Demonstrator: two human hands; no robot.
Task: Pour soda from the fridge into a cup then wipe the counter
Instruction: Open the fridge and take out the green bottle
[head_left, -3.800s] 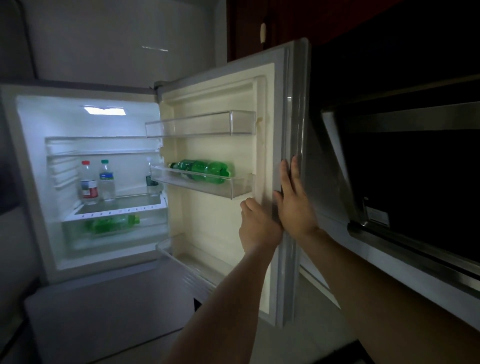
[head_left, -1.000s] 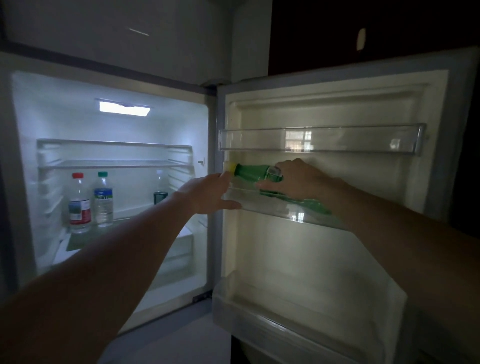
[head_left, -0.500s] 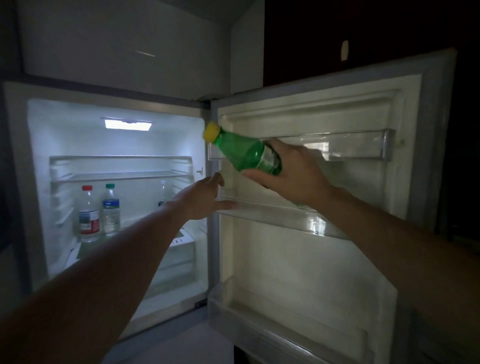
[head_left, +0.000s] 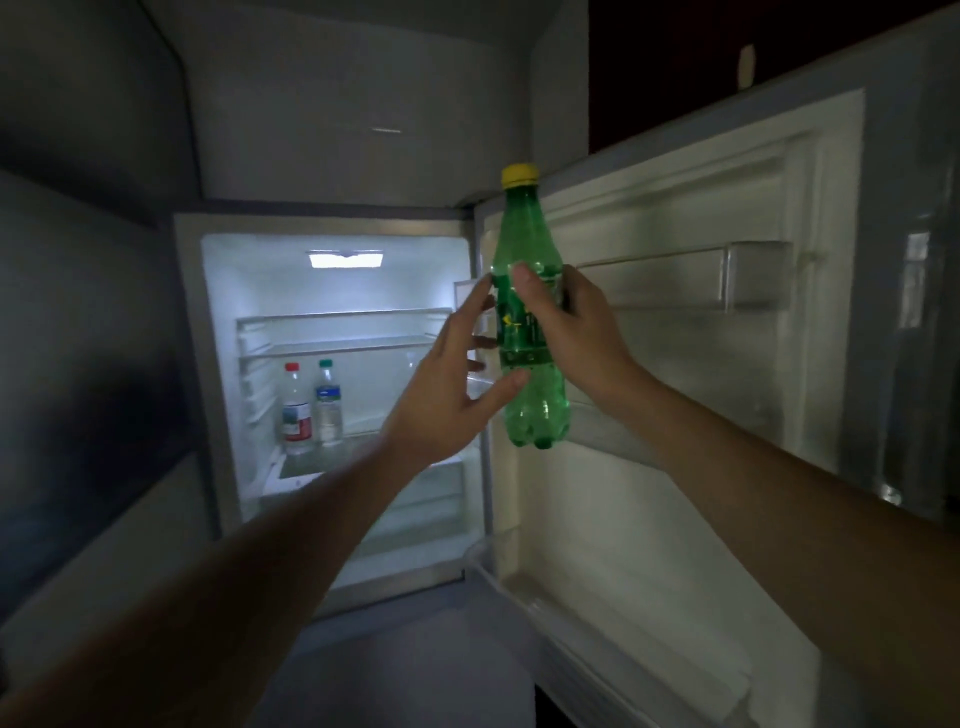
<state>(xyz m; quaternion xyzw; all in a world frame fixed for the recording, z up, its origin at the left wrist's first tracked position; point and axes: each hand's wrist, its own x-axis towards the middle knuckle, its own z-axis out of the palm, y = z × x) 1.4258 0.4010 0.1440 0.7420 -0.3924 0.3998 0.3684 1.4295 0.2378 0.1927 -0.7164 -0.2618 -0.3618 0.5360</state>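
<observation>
Right hand (head_left: 576, 332) grips upright green soda bottle (head_left: 530, 312) mid-label; left hand (head_left: 447, 395) spread, fingers (head_left: 511, 382) touching bottle's left side.

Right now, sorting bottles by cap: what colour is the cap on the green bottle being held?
Yellow; the cap shows clearly in the head view.

One green soda bottle (head_left: 530, 322) is showing, two clear water bottles, one red-capped (head_left: 296, 410) and one green-capped (head_left: 328, 402), are standing on the fridge shelf (head_left: 337, 345), and two hands, left (head_left: 447, 395) and right (head_left: 576, 332), are showing
</observation>
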